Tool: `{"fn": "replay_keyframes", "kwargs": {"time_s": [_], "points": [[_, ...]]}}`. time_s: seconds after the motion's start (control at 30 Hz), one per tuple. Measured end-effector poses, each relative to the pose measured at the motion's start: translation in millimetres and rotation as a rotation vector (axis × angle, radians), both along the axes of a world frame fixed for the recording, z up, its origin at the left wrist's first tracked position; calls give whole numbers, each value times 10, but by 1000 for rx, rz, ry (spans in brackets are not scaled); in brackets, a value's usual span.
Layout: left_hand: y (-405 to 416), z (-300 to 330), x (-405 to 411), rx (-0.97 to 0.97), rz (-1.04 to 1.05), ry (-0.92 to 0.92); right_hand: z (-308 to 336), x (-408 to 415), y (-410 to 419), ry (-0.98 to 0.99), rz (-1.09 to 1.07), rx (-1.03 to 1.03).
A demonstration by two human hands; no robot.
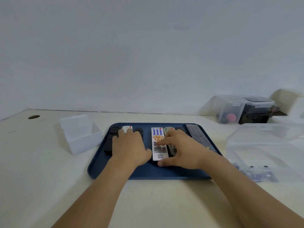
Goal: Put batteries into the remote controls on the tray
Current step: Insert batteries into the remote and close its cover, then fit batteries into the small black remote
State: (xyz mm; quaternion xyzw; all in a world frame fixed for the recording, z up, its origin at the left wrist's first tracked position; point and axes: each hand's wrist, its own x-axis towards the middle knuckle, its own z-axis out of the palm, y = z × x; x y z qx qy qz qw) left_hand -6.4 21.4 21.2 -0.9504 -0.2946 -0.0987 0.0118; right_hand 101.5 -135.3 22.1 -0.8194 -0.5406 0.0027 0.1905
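Observation:
A dark blue tray [148, 171] lies on the table with several remote controls in a row. My left hand [130, 147] rests flat over a small white remote [127, 128] and the black remotes [110, 142] beside it, fingers spread. My right hand [179, 148] lies over a grey remote [169, 129], its forefinger touching the white remote with blue and orange buttons [157, 140]. A dark grey remote [198, 137] sits at the tray's right side. Batteries [256, 175] lie in a clear box at the right.
An open clear plastic box [82, 135] stands left of the tray. A clear lidded box [263, 145] holding the batteries sits on the right. Further storage boxes [230, 109] stand at the back right against the wall. A cable hole [34, 117] is at the back left.

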Motion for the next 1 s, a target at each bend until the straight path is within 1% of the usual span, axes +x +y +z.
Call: {"fn": "replay_keyframes", "kwargs": {"time_s": [0.1, 0.27, 0.43, 0.63, 0.67, 0.7, 0.73, 0.77, 0.8, 0.83, 0.87, 0.9, 0.93, 0.97, 1.0], "points": [[-42, -7, 26, 34, -12, -37, 1, -3, -9, -38, -3, -6], [-93, 25, 61, 50, -7, -77, 18, -19, -5, -35, -10, -19], [-158, 56, 85, 61, -47, -106, 18, -13, -13, -21, -18, -17], [-171, 79, 73, 13, -46, -65, 7, 7, -11, -18, -13, -5], [-160, 88, 64, -17, -43, -88, 8, 5, -11, -18, -11, -12], [-127, 98, 58, -55, -36, -148, 10, -4, -19, -13, -9, -21], [-71, 111, 51, -104, -21, -245, 22, -15, -25, 0, -7, -21], [3, 115, 59, -171, 4, -367, 40, -32, -34, 30, -14, -1], [69, 139, 58, -302, 32, -502, 69, -46, -35, 81, -33, 59], [122, 159, 48, -533, 39, -644, 96, -62, -35, 156, -66, 157], [133, 200, 26, -847, 15, -776, 125, -78, -25, 257, -103, 280], [108, 238, 10, -1171, -31, -863, 154, -97, -17, 372, -137, 405], [54, 278, 2, -1432, -89, -900, 184, -108, -2, 495, -165, 509], [-7, 293, -2, -1604, -146, -908, 204, -126, 12, 628, -192, 574], [-76, 301, 3, -1705, -189, -901, 223, -141, 22, 768, -208, 611]]}}
